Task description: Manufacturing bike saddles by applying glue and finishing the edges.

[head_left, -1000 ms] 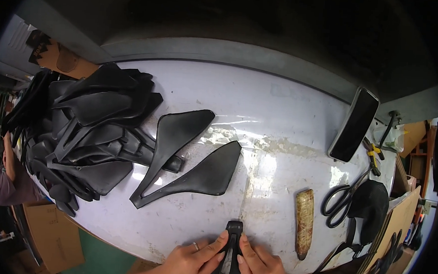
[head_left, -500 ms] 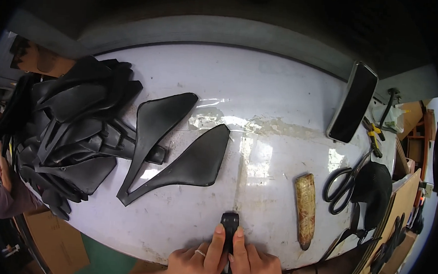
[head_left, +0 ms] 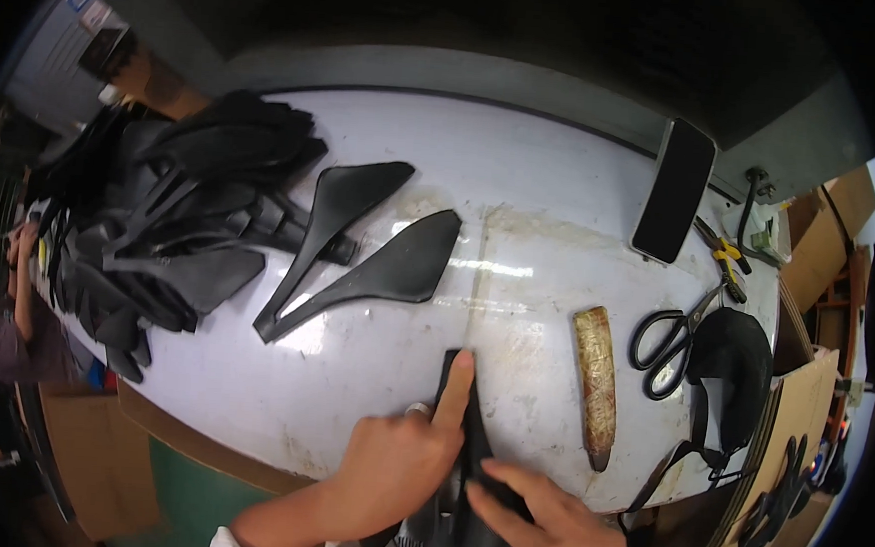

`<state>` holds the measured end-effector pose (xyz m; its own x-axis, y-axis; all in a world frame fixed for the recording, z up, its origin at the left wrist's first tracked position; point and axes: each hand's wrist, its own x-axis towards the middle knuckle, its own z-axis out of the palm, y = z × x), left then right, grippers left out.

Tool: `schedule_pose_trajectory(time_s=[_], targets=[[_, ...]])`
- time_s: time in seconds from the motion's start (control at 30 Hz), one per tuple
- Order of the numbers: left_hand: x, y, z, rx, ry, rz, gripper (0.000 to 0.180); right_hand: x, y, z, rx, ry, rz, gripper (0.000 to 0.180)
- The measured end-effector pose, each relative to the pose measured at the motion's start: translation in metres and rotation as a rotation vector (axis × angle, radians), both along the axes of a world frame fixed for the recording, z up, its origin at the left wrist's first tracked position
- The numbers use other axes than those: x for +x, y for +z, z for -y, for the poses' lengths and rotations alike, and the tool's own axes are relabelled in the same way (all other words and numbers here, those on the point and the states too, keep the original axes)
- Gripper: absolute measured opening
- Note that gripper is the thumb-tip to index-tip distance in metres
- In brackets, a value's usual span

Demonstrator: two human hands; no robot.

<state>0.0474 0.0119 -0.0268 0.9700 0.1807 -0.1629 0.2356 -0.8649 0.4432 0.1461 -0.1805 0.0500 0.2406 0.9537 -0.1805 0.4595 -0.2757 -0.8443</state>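
Note:
A black V-shaped moulded piece (head_left: 482, 452) lies at the table's near edge, its narrow end pointing away from me. My left hand (head_left: 396, 457), with a ring on it, grips the piece; its index finger is stretched along the narrow tip and the other fingers are curled. My right hand (head_left: 553, 521) touches the piece's right side with two fingers stretched out and apart. Its wider near part is partly hidden by my hands. Farther off lies a similar V-shaped piece (head_left: 388, 265), beside a heap of black pieces (head_left: 180, 228) on the left.
A tape-wrapped brownish tool (head_left: 593, 383) lies on the white table (head_left: 529, 410) to the right. Beyond it are black-handled scissors (head_left: 661, 352), a black cloth item (head_left: 730, 372), yellow-handled pliers (head_left: 727, 253) and a propped phone (head_left: 675, 193). Another person's arm (head_left: 22, 283) shows at far left.
My left index finger has moved forward to the piece's tip, while my right hand has shifted back along its side with fingers spreading. The view has turned, and more of the piece shows.

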Motion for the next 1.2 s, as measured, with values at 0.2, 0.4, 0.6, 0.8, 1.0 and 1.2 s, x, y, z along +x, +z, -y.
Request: schedule_pose_trajectory(time_s=[0.2, 0.4, 0.6, 0.8, 1.0, 1.2], targets=[[0.009, -0.007, -0.001, -0.031, 0.142, 0.088, 0.071, -0.011, -0.060, 0.005, 0.188, -0.189, 0.363, 0.042], [0.017, -0.008, 0.002, -0.036, 0.107, 0.104, 0.068, 0.020, -0.041, 0.009, 0.215, 0.379, -0.079, 0.020], [0.012, -0.010, 0.000, -0.080, 0.123, 0.133, 0.067, 0.010, -0.051, 0.018, 0.311, 0.538, 0.009, 0.037], [0.013, -0.007, 0.004, -0.039, 0.130, 0.115, 0.066, -0.035, -0.048, 0.049, 0.015, -0.109, 0.010, 0.083], [0.011, -0.012, 0.003, -0.035, 0.134, 0.132, 0.067, -0.040, -0.056, 0.048, 0.039, -0.061, 0.169, 0.096], [0.011, -0.012, 0.001, -0.094, 0.120, 0.139, 0.069, -0.033, -0.061, 0.050, 0.042, -0.006, 0.157, 0.099]])
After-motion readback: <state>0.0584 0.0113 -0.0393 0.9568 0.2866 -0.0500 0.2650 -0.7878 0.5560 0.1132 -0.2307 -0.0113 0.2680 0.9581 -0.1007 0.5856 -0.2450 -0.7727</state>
